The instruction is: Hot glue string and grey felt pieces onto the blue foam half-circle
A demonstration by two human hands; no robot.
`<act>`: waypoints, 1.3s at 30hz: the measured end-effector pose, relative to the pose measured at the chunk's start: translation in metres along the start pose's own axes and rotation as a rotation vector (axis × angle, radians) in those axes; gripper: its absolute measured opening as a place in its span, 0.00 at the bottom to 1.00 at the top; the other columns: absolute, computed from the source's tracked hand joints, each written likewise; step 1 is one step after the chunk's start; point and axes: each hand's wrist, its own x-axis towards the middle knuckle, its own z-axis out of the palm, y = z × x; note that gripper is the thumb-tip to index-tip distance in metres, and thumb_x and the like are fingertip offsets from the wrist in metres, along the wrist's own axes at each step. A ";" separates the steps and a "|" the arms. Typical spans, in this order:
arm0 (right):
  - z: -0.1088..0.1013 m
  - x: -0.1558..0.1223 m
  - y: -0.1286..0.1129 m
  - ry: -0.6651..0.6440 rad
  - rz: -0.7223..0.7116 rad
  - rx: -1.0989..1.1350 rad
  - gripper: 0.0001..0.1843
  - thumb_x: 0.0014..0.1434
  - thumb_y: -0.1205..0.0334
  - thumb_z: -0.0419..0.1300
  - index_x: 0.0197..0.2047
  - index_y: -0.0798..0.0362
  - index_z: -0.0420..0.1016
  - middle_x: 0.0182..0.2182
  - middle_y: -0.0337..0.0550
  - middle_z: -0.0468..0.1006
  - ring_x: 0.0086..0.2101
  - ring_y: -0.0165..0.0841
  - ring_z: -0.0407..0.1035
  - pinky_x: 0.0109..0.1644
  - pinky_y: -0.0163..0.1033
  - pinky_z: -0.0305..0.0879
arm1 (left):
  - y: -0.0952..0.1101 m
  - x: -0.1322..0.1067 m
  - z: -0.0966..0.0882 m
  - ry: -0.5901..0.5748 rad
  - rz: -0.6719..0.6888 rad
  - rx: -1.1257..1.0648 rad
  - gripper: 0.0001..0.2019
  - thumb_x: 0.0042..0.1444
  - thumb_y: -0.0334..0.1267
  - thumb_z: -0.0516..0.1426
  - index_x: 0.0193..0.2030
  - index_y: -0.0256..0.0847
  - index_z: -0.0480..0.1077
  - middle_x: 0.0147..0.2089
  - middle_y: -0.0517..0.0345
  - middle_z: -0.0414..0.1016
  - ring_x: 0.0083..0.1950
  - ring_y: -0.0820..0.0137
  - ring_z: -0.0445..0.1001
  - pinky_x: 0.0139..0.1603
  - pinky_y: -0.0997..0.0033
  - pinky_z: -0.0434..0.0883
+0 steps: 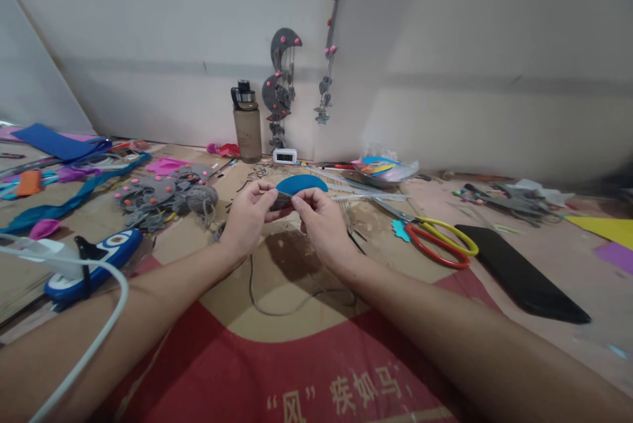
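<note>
Between the fingertips of both hands is a small dark grey felt piece (pixel 282 199), held above the cardboard. My left hand (pixel 248 215) pinches its left side, and my right hand (pixel 320 220) grips it from the right. Just behind the fingers shows a rounded blue felt piece (pixel 302 184); whether it touches them I cannot tell. A length of grey yarn (pixel 277 312) loops on the cardboard below the hands. To the left of my left hand sits a ball of grey yarn (pixel 202 199).
Scissors (pixel 438 242) with red and yellow handles lie at right, beside a black phone (pixel 519 271). At left are grey felt pieces with pompoms (pixel 158 189) and a blue-and-white device (pixel 106 258) with a white cable (pixel 106 337). A bottle (pixel 248 130) stands by the wall.
</note>
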 end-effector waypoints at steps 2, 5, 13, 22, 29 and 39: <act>0.000 0.000 0.000 0.000 0.000 -0.003 0.09 0.55 0.55 0.55 0.32 0.52 0.68 0.23 0.33 0.67 0.22 0.25 0.57 0.27 0.33 0.55 | 0.001 0.000 0.001 0.007 -0.012 -0.023 0.08 0.49 0.37 0.60 0.33 0.38 0.64 0.30 0.62 0.72 0.33 0.74 0.74 0.39 0.65 0.76; -0.001 0.000 0.000 0.007 0.000 -0.003 0.09 0.55 0.55 0.55 0.32 0.52 0.68 0.23 0.34 0.68 0.22 0.25 0.58 0.27 0.33 0.55 | 0.003 0.000 0.003 0.004 -0.036 -0.036 0.09 0.49 0.36 0.60 0.33 0.38 0.64 0.31 0.61 0.73 0.33 0.74 0.74 0.39 0.65 0.76; -0.002 0.000 0.002 0.013 0.003 -0.009 0.09 0.55 0.55 0.55 0.31 0.52 0.67 0.22 0.33 0.66 0.21 0.25 0.56 0.27 0.33 0.54 | 0.007 -0.002 0.003 -0.046 -0.049 -0.030 0.08 0.47 0.34 0.59 0.34 0.37 0.65 0.33 0.60 0.72 0.35 0.74 0.73 0.40 0.65 0.76; 0.000 0.000 0.001 0.010 0.001 0.006 0.10 0.55 0.54 0.55 0.32 0.52 0.68 0.27 0.36 0.71 0.23 0.25 0.59 0.28 0.33 0.56 | 0.008 0.000 0.002 -0.010 -0.047 -0.027 0.10 0.48 0.40 0.61 0.32 0.39 0.64 0.30 0.62 0.73 0.32 0.74 0.74 0.41 0.63 0.76; -0.001 -0.001 0.001 0.026 0.003 0.009 0.13 0.54 0.51 0.55 0.33 0.52 0.69 0.28 0.39 0.72 0.25 0.27 0.61 0.27 0.34 0.57 | 0.010 -0.001 0.002 -0.011 -0.042 -0.032 0.10 0.50 0.40 0.60 0.33 0.39 0.64 0.30 0.61 0.74 0.33 0.71 0.76 0.40 0.62 0.76; 0.000 0.001 0.002 0.073 0.037 0.059 0.12 0.54 0.52 0.55 0.33 0.53 0.68 0.29 0.40 0.74 0.25 0.27 0.61 0.27 0.34 0.56 | 0.007 -0.002 0.003 -0.013 -0.041 -0.037 0.10 0.50 0.40 0.60 0.34 0.39 0.64 0.32 0.60 0.75 0.34 0.70 0.77 0.38 0.65 0.77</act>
